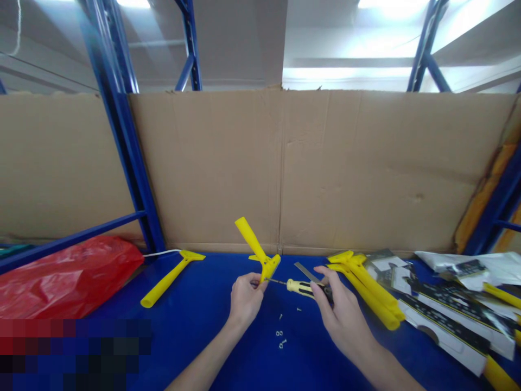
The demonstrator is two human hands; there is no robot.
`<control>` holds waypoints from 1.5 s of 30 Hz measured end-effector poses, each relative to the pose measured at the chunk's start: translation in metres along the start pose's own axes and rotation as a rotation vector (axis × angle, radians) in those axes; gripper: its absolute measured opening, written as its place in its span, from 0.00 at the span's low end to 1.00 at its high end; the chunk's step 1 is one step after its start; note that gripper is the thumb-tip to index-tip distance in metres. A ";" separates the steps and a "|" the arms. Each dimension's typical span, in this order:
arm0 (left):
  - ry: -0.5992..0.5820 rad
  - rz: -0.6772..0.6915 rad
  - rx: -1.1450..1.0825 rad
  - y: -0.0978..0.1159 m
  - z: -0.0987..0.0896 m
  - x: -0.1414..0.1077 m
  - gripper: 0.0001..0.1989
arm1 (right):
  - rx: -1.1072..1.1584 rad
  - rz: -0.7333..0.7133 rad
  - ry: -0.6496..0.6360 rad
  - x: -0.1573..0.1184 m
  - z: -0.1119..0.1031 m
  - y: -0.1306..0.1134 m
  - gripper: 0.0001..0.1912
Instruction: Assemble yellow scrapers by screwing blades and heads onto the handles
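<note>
My left hand (246, 300) is closed on the head end of a yellow plastic scraper (261, 258), whose handle points up and left. In my right hand (344, 309) is a screwdriver (300, 287) with a pale and black handle. Its shaft reaches left, and the tip meets the scraper head near my left fingertips. A thin flat metal strip (305, 270), like a blade, sticks out from the fingers of the same hand. On the blue table below lie a few small screws (280, 316) and nuts (279, 333).
Another yellow scraper (165, 283) lies at left, beside a red plastic bag (101, 271). To the right are stacked yellow scrapers (366, 288) and printed packages (448, 323). A cardboard wall (215, 163) closes off the back of the blue table (203, 309); blue rack posts (134, 141) stand at the sides.
</note>
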State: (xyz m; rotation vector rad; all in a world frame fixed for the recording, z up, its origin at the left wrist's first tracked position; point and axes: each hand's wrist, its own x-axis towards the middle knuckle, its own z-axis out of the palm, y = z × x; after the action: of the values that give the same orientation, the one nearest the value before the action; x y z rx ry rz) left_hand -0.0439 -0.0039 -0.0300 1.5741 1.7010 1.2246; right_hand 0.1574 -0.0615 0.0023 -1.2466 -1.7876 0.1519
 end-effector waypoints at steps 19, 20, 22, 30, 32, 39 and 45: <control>0.040 0.003 0.074 0.005 -0.005 0.000 0.05 | 0.120 0.255 -0.156 -0.001 0.001 0.001 0.18; 0.044 0.001 0.076 0.004 -0.006 0.000 0.05 | 0.109 0.217 -0.142 -0.001 0.001 0.001 0.19; 0.053 -0.006 0.077 0.002 -0.006 0.001 0.05 | 0.098 0.148 -0.124 -0.002 0.002 0.003 0.21; 0.031 -0.001 0.036 -0.006 -0.004 0.006 0.05 | -0.001 -0.226 -0.153 0.002 -0.006 0.010 0.10; 0.023 0.003 0.029 -0.007 -0.003 0.007 0.05 | -0.042 -0.346 -0.141 0.003 -0.009 0.013 0.13; 0.052 0.004 0.047 -0.008 -0.002 0.006 0.05 | -0.142 -0.201 -0.096 0.004 -0.009 0.008 0.16; 0.033 0.012 0.040 -0.002 -0.001 0.002 0.06 | -0.083 0.177 -0.176 0.002 -0.006 -0.001 0.22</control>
State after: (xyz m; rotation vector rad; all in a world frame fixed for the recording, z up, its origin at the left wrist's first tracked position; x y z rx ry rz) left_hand -0.0465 -0.0023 -0.0308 1.5977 1.7494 1.2358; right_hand 0.1617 -0.0624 0.0077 -1.4900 -1.8468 0.2988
